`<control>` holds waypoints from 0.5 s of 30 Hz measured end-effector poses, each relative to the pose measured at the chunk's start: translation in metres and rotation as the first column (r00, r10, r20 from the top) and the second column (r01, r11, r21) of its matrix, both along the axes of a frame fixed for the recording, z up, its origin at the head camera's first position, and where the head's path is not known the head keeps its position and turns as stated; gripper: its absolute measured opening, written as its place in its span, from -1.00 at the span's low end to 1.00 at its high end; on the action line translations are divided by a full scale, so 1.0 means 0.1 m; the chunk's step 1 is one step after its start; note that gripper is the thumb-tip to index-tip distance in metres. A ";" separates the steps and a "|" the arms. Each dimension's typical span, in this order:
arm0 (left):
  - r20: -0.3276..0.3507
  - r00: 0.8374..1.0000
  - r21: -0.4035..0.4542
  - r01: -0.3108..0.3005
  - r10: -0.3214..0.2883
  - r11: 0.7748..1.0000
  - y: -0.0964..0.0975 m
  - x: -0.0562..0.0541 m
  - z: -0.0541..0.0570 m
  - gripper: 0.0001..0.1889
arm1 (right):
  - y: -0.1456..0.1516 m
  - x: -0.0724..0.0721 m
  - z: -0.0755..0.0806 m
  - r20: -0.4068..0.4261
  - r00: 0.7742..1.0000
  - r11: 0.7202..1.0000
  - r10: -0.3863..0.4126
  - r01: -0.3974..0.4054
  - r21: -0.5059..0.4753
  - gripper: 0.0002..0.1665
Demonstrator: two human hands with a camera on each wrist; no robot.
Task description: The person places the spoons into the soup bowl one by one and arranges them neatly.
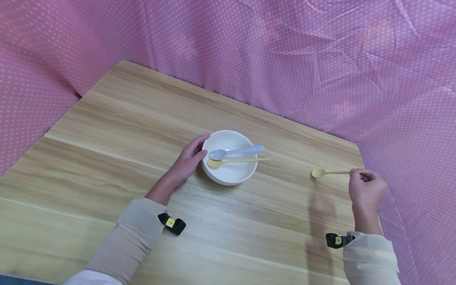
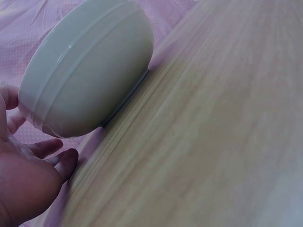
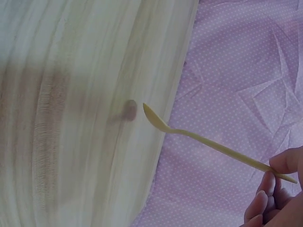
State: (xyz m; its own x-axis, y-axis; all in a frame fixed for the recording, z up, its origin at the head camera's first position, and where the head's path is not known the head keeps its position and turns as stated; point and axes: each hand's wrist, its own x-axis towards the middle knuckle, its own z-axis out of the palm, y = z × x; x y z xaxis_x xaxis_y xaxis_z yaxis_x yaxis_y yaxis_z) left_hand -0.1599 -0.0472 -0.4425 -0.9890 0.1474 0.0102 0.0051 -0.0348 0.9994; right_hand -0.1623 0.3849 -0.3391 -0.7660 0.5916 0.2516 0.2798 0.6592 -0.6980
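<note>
A white bowl (image 1: 231,176) stands on the wooden table, and across it lie a pale blue spoon (image 1: 246,150) and a yellow spoon (image 1: 215,163), their handles reaching past the right rim. My left hand (image 1: 189,158) holds the bowl by its left side, the thumb at the rim. From the left wrist view, the bowl's outer wall (image 2: 94,75) shows, with some fingers (image 2: 66,163) below it. Off to the right, my right hand (image 1: 368,190) pinches a second yellow spoon (image 3: 213,144) near its handle's end. That spoon is raised above the table, its scoop pointing left.
The wooden table (image 1: 107,158) has rounded far corners. Pink dotted cloth (image 1: 249,51) hangs behind it and along the sides. My right hand is close to the table's right edge. A dark strap device (image 1: 171,223) sits on each wrist.
</note>
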 end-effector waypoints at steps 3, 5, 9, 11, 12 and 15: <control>-0.005 1.000 0.002 0.000 0.000 1.000 0.00 -0.01 -0.01 -0.49 | -0.02 0.00 0.02 -0.014 1.000 1.000 0.006 -0.007 -0.012 -0.90; -0.010 1.000 0.003 0.002 -0.002 1.000 0.00 -0.01 -0.01 -0.49 | -0.02 0.00 0.04 -0.007 1.000 0.999 0.006 -0.006 -0.031 -0.91; -0.010 1.000 0.002 -0.001 0.001 1.000 0.00 -0.02 -0.02 -0.49 | -0.04 0.00 0.06 -0.002 1.000 0.997 0.013 -0.013 -0.070 -0.93; -0.009 1.000 0.002 -0.004 0.004 1.000 0.00 -0.02 -0.02 -0.50 | -0.06 0.00 0.07 -0.010 1.000 0.995 0.019 -0.020 -0.093 -0.94; -0.008 1.000 0.000 -0.006 0.006 1.000 0.00 -0.02 -0.02 -0.50 | -0.07 0.00 0.08 -0.018 1.000 0.995 0.022 -0.024 -0.099 -0.94; -0.005 1.000 -0.006 -0.007 0.007 1.000 0.01 -0.01 -0.01 -0.49 | -0.11 0.01 0.08 -0.058 0.998 0.992 0.032 -0.039 -0.119 -0.93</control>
State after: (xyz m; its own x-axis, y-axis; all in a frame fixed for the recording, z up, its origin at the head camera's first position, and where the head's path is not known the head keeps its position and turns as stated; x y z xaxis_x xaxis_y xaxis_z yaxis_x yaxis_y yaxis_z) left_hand -0.1612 -0.0467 -0.4439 -0.9900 0.1403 0.0144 0.0104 -0.0290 0.9995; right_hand -0.1618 0.3743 -0.3307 -0.7735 0.5931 0.2236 0.2160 0.5783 -0.7868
